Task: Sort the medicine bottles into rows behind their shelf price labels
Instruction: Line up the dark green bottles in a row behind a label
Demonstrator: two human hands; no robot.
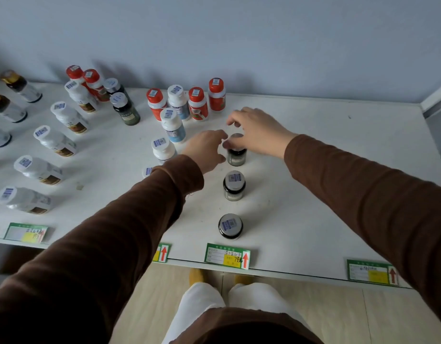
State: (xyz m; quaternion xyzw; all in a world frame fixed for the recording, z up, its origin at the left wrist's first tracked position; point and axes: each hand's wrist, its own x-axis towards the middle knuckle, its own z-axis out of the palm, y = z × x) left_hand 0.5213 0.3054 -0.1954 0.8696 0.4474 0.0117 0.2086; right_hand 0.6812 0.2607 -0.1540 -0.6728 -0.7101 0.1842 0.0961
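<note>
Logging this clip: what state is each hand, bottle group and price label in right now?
Right hand: gripping the cap of the third dark bottle.
Left hand: fingers relaxed beside that bottle.
Two nearer dark bottles: upright, capped, in line behind the middle price label.
Red-capped bottles: upright, unsorted at the back.

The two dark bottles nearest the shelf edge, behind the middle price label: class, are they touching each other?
Apart. The head view shows bare white shelf between the front dark bottle and the second dark bottle.
</note>
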